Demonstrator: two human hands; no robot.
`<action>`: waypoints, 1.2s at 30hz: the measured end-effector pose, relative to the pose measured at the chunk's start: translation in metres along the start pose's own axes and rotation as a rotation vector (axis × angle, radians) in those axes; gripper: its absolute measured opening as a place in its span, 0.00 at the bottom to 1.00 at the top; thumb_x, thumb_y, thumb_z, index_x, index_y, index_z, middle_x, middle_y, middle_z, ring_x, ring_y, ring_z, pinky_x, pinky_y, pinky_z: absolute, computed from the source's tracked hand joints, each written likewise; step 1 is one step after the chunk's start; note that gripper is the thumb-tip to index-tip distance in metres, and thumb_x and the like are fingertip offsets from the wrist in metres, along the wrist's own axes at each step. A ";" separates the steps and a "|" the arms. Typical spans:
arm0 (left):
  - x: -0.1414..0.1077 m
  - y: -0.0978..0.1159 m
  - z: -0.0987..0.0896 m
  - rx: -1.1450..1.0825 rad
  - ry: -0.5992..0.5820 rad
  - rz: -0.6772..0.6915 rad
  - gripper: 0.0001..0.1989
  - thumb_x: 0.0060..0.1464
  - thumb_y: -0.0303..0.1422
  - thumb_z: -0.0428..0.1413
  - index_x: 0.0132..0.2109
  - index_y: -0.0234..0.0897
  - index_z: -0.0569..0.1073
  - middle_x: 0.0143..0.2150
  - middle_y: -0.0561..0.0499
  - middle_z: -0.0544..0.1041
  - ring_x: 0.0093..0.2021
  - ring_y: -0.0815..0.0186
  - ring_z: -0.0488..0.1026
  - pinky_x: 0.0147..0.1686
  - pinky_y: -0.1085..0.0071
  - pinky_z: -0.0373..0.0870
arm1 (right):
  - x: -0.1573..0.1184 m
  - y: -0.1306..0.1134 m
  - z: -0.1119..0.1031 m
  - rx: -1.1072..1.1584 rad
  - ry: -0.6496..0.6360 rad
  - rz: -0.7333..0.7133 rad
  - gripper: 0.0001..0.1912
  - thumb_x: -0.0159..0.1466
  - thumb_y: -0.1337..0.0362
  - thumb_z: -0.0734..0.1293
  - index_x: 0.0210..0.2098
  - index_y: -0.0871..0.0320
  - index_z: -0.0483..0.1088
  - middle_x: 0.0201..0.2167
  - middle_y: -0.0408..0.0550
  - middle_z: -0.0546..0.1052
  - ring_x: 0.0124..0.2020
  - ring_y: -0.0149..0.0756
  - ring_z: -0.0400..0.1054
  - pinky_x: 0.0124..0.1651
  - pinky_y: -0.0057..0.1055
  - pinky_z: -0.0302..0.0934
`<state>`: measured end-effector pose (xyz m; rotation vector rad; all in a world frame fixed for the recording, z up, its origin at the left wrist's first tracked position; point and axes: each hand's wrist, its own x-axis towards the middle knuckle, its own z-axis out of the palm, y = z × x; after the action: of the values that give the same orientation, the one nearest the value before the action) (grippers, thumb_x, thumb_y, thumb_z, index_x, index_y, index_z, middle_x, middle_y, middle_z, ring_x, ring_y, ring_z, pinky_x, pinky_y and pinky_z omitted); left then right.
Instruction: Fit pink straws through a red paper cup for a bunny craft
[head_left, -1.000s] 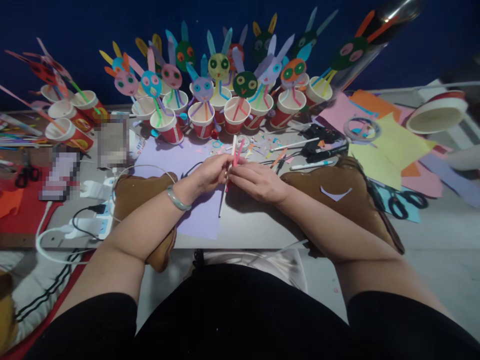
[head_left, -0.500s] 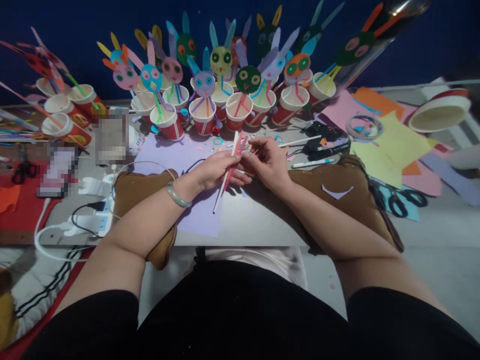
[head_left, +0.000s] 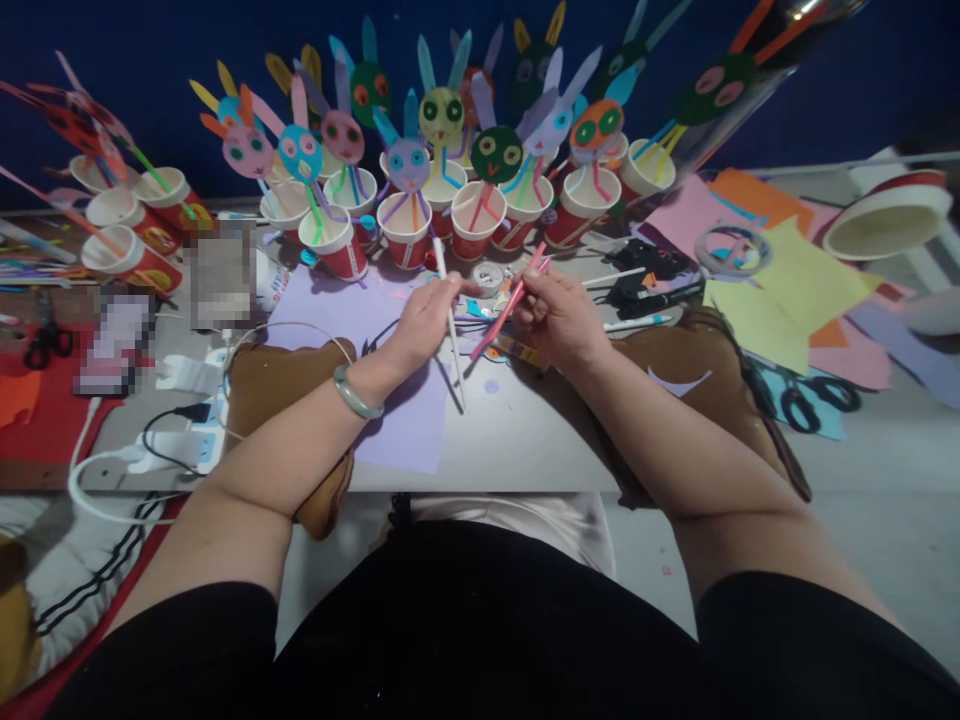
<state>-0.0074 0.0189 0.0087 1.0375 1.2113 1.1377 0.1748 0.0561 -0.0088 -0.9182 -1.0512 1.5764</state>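
Note:
My left hand (head_left: 426, 322), with a pale bangle at the wrist, is closed on a white straw (head_left: 453, 348) that slants down toward the table edge. To its right, my right hand (head_left: 564, 316) grips pink-red straws (head_left: 496, 325) in a closed fist, their lower ends pointing toward the white straw. A gap separates the two hands. Just beyond them lies a small roll of clear tape (head_left: 489, 279). Lilac paper (head_left: 405, 430) lies under and beside my left hand.
Paper cups (head_left: 330, 250) with paper rabbit heads on straws line the back. At left are a phone (head_left: 116, 335) and a power strip (head_left: 208, 430). Coloured paper (head_left: 784, 290) and black-handled scissors (head_left: 814, 405) lie at right. Brown cushions (head_left: 289, 375) rest under both forearms.
The straws held together between both hands are now split: the white straw stays in my left hand, the pink-red ones are in my right. My hands have moved apart.

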 end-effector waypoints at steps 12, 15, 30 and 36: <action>0.002 0.021 -0.005 -0.370 0.191 0.069 0.15 0.70 0.34 0.53 0.60 0.43 0.75 0.38 0.52 0.83 0.34 0.74 0.78 0.36 0.78 0.75 | 0.007 0.004 -0.009 -0.026 0.056 -0.062 0.25 0.56 0.39 0.75 0.27 0.54 0.68 0.20 0.38 0.67 0.18 0.27 0.56 0.18 0.27 0.52; 0.002 0.014 -0.005 -0.298 0.116 0.090 0.18 0.66 0.40 0.60 0.60 0.44 0.76 0.40 0.52 0.84 0.34 0.74 0.79 0.36 0.78 0.75 | 0.006 0.002 -0.008 -0.053 0.064 -0.109 0.24 0.58 0.39 0.74 0.32 0.54 0.72 0.23 0.40 0.70 0.20 0.28 0.61 0.20 0.28 0.59; -0.003 -0.008 0.001 0.128 -0.192 -0.007 0.09 0.63 0.35 0.60 0.43 0.32 0.81 0.37 0.46 0.83 0.32 0.70 0.78 0.36 0.74 0.74 | -0.003 -0.014 -0.006 -0.076 -0.075 -0.045 0.24 0.54 0.42 0.79 0.30 0.55 0.72 0.21 0.38 0.73 0.16 0.23 0.55 0.17 0.24 0.51; -0.007 -0.006 0.004 0.085 -0.383 -0.135 0.14 0.52 0.35 0.70 0.31 0.31 0.74 0.21 0.57 0.72 0.21 0.77 0.66 0.24 0.78 0.60 | -0.023 -0.006 0.011 -0.325 -0.238 -0.083 0.27 0.54 0.40 0.79 0.26 0.57 0.70 0.19 0.39 0.71 0.20 0.26 0.61 0.22 0.25 0.54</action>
<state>-0.0025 0.0109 0.0044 1.1582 1.0106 0.7456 0.1714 0.0324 0.0017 -0.9006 -1.5274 1.4958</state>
